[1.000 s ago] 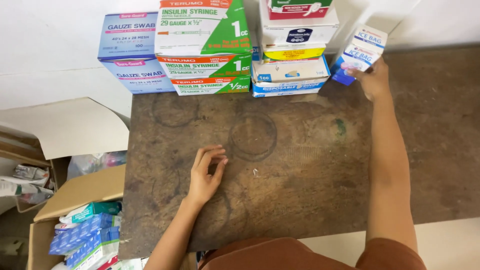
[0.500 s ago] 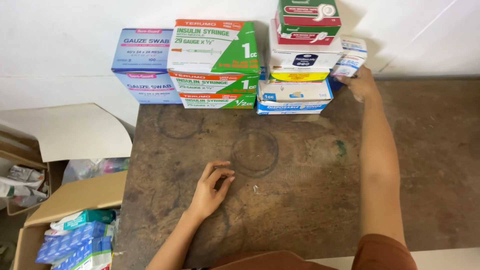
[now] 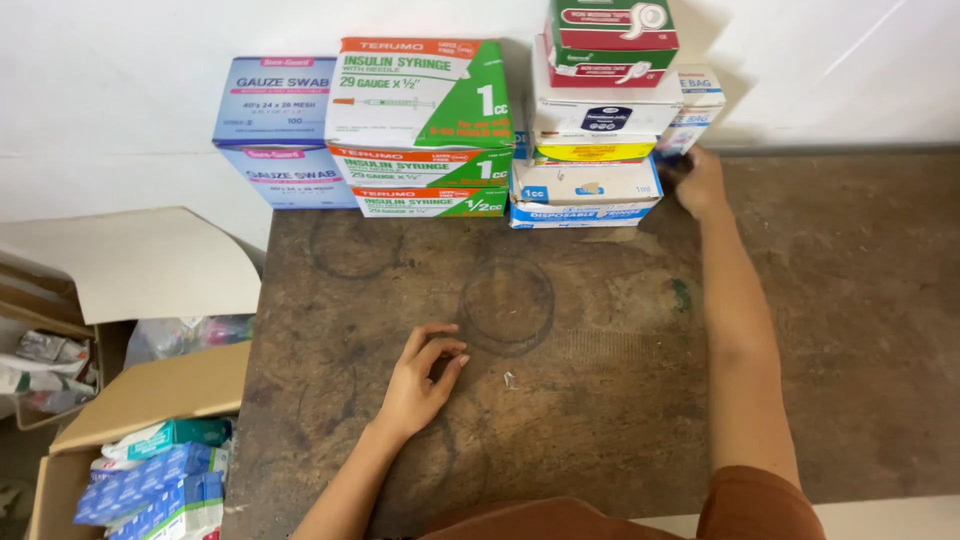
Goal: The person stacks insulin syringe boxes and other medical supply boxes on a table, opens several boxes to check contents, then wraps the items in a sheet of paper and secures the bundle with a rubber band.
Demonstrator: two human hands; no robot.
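My right hand (image 3: 700,180) reaches to the far side of the brown table (image 3: 600,400) and grips the bottom of a small white and blue box (image 3: 697,105). This box stands upright against the white wall, touching the right side of a tall stack of boxes (image 3: 590,150). My left hand (image 3: 425,375) rests on the table near the front. Its fingers are loosely curled and hold nothing.
Green and orange boxes (image 3: 420,110) are stacked at the back centre, with two light blue boxes (image 3: 275,130) to their left. An open cardboard carton (image 3: 150,390) with blue packets (image 3: 150,490) stands on the floor at the left. A white board (image 3: 140,260) leans beside the table.
My right hand has carried the white and blue box leftwards and set it against the wall beside the tall stack. My left hand has stayed in place.
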